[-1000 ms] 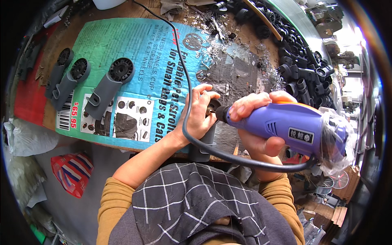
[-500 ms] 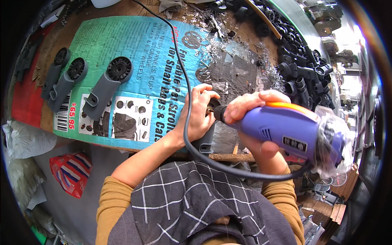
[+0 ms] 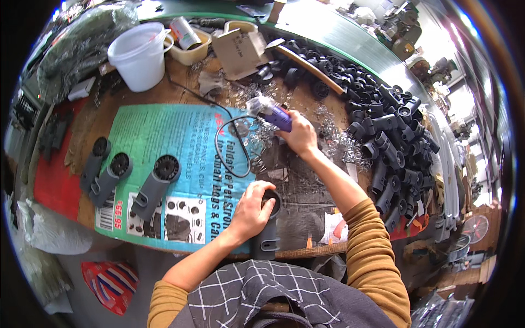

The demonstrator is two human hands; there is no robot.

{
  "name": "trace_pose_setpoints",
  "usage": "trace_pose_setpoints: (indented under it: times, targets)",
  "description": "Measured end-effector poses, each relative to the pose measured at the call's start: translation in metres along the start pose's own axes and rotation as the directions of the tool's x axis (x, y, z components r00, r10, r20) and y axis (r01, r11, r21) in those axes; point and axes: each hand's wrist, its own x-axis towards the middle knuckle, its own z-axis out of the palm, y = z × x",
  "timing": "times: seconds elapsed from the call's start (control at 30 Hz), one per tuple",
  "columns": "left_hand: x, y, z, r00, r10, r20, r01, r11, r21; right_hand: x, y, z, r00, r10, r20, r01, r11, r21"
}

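Left hand [image 3: 252, 210] grips a dark plastic housing [image 3: 266, 234] at the desk's near edge, right hand [image 3: 299, 134] fingers around a purple rotary tool [image 3: 275, 116] farther off; three housings [image 3: 128, 177] lie left, a large pile [image 3: 391, 147] waits right.

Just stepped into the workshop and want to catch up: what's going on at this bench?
A person is at a cluttered workbench. The left hand grips a dark grey plastic part at the near edge. The right hand is stretched out, holding a purple power tool down on the bench among metal shavings. Three similar grey parts lie on the printed teal cardboard, and a pile of black parts sits to the right.
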Motion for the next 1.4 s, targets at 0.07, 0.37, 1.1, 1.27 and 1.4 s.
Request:
trace_pose_setpoints:
  times: [0.07, 0.37, 1.1, 1.27, 1.4]
  targets:
    - [0.005, 0.008, -0.005, 0.999, -0.035, 0.035, 0.036, 0.999, -0.011, -0.010, -0.007, -0.005, 0.984, -0.121, -0.134, 0.113, 0.992, -0.060]
    - [0.099, 0.054, 0.015, 0.944, 0.173, -0.280, -0.187, 0.982, -0.023, -0.140, -0.024, -0.091, 0.922, -0.025, 0.387, -0.344, 0.408, 0.846]
    - [0.027, 0.052, -0.161, 0.948, -0.246, -0.201, 0.317, 0.713, 0.625, -0.167, 0.074, -0.096, 0.762, -0.642, 0.083, 0.630, 0.765, 0.137]
    - [0.021, 0.062, -0.068, 0.957, -0.274, 0.101, 0.191, 0.850, 0.490, -0.186, 0.010, -0.048, 0.721, -0.683, 0.113, 0.563, 0.673, 0.480]
    - [0.016, 0.054, -0.012, 0.923, -0.344, 0.172, 0.227, 0.848, 0.478, -0.131, 0.020, -0.051, 0.868, -0.493, -0.050, 0.467, 0.781, 0.415]
